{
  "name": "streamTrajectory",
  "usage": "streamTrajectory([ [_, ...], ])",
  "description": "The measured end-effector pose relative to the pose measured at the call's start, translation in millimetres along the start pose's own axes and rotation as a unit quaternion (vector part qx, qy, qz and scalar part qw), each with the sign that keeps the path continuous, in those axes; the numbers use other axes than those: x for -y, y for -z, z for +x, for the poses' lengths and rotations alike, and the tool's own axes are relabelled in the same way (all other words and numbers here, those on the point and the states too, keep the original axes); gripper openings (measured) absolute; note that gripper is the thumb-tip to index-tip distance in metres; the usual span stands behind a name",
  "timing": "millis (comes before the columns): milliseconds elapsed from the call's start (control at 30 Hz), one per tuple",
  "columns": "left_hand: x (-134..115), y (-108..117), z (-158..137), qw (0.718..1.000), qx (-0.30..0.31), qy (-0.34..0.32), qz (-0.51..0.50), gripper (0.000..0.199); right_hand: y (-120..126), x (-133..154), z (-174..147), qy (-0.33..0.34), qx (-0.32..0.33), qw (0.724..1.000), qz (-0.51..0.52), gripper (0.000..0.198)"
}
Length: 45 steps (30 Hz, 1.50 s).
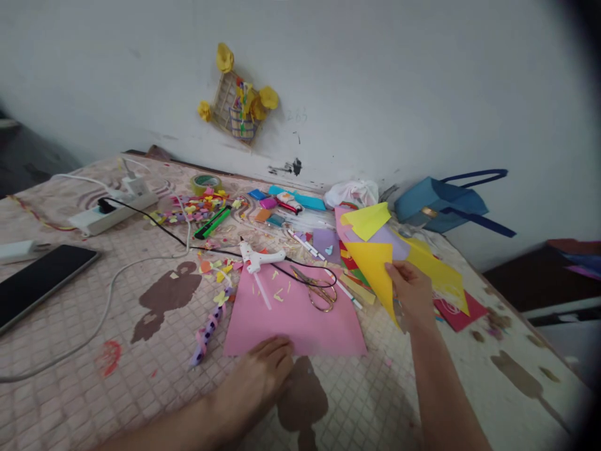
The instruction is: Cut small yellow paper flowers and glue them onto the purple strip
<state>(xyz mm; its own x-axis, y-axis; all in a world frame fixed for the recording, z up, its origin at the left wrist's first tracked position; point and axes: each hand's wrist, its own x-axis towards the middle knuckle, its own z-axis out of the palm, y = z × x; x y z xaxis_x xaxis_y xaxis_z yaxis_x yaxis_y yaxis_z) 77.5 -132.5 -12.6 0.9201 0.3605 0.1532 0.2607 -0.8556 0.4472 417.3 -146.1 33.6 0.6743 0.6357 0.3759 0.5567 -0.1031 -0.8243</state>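
My right hand (409, 289) pinches the edge of a yellow paper sheet (374, 266), which hangs tilted over the papers at the right. My left hand (268, 366) rests at the near edge of a pink sheet (293, 335), its fingers lying loosely bent with nothing seen in them. On the pink sheet are gold-handled scissors (322, 295) and several small yellow scraps. A white glue gun (260, 257) with a clear glue stick lies across its far edge. Left of the sheet is a purple pen-like stick (209, 332) wrapped in pink, with a paper flower.
A power strip (115, 215), phone (44, 282) and cables lie left. Behind are paper flowers (183, 210), green cutter (213, 222), tape roll (205, 182) and plastic bag (352, 193). Coloured papers (436, 269) and a blue bag (439, 203) stand right.
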Motion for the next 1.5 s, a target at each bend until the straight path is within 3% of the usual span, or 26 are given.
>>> streamTrajectory([
  [133,-1,3,0,1.0,0.003,0.003,-0.008,0.026,15,18,-9,-0.068,0.044,0.992,0.095,0.028],
  [300,1,7,0,0.998,-0.04,0.014,-0.05,0.018,32,36,-19,-0.058,0.073,0.992,0.082,0.028],
  [500,8,7,0,0.994,-0.065,0.022,-0.08,0.011,43,46,-28,-0.009,-0.075,0.995,0.064,0.027],
  [667,7,7,0,0.994,-0.053,0.011,-0.091,0.009,52,49,-19,0.0,-0.178,0.974,0.138,0.025],
  [800,7,8,1,0.995,-0.05,0.009,-0.088,0.01,66,59,-12,0.048,-0.261,0.954,0.137,0.018],
  [967,8,5,1,0.995,-0.058,0.004,-0.077,0.01,80,78,1,0.139,-0.285,0.948,-0.002,0.011],
  [1067,8,4,0,0.995,-0.057,0.003,-0.076,0.009,81,80,24,0.198,-0.299,0.924,-0.133,0.016],
  [1167,7,6,1,0.995,-0.059,-0.001,-0.08,0.01,64,67,55,0.23,-0.22,0.904,-0.285,0.027],
  [1267,5,8,1,0.995,-0.058,0.001,-0.082,0.011,29,41,76,0.241,-0.129,0.902,-0.335,0.024],
  [1367,5,8,1,0.995,-0.052,0.005,-0.082,0.011,-12,11,77,0.222,0.027,0.902,-0.37,0.024],
  [1500,6,6,0,0.996,-0.058,0.004,-0.075,0.015,-48,-17,61,0.224,0.119,0.903,-0.346,0.019],
])
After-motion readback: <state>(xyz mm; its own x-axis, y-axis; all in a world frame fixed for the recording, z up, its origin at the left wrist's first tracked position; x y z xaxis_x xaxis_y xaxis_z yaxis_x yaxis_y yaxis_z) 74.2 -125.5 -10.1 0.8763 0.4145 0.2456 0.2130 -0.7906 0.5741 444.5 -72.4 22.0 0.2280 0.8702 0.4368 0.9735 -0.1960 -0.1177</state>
